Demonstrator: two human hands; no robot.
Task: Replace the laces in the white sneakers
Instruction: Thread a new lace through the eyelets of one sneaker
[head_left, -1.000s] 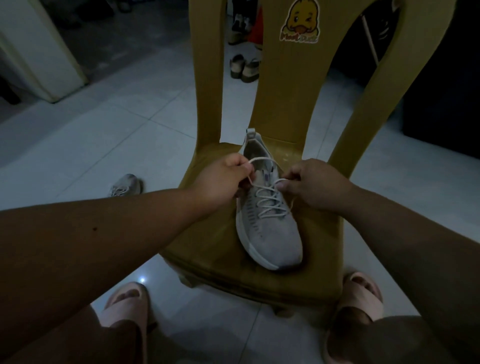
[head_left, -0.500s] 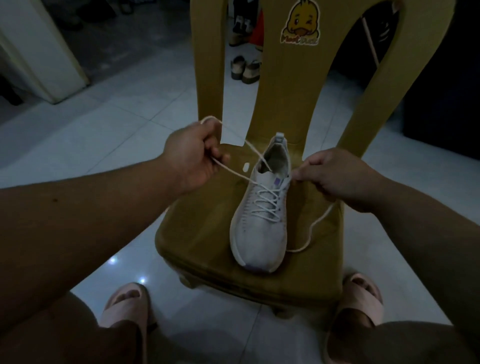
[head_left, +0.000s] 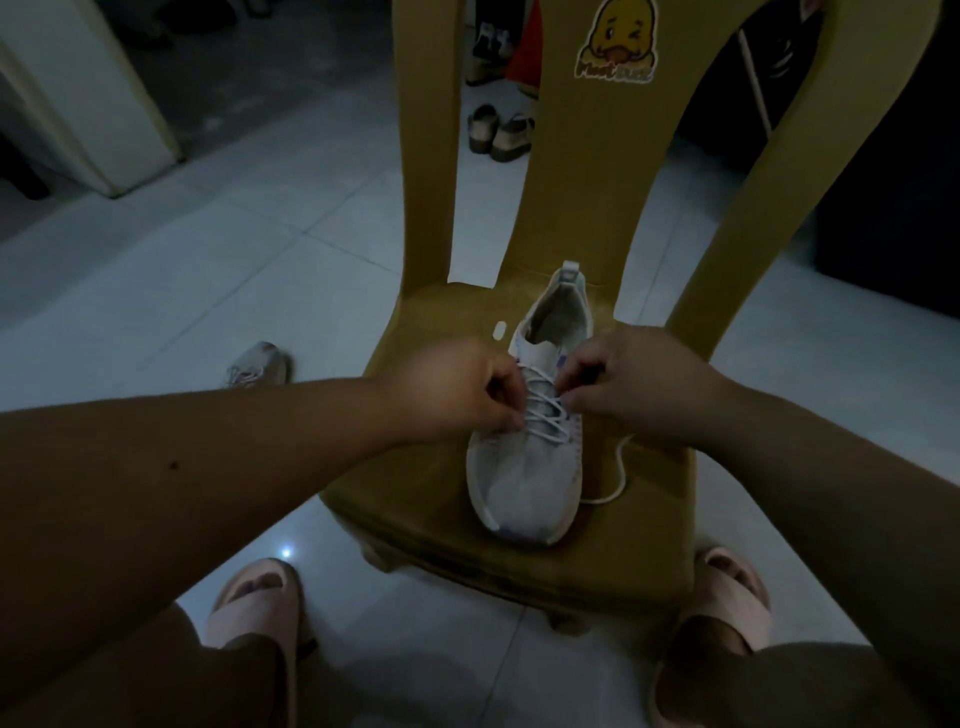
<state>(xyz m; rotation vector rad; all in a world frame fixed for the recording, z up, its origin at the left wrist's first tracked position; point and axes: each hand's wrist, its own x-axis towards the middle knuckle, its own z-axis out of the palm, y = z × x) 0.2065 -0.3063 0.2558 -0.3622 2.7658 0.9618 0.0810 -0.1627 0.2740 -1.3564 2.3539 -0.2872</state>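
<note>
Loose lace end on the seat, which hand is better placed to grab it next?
Right, probably. The lace end lies on the seat right of the sneaker, just under the right hand; the left hand sits across the sneaker.

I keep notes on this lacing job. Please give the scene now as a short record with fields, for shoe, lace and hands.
white sneaker: on the chair seat, toe toward the person
lace: crossed through the eyelets; loose end trails on the seat, right of the sneaker
left hand: pinches the lace at the sneaker's left side
right hand: pinches the lace at the sneaker's right side
second sneaker: on the floor, left of the chair
duck sticker: on the chair back
</note>
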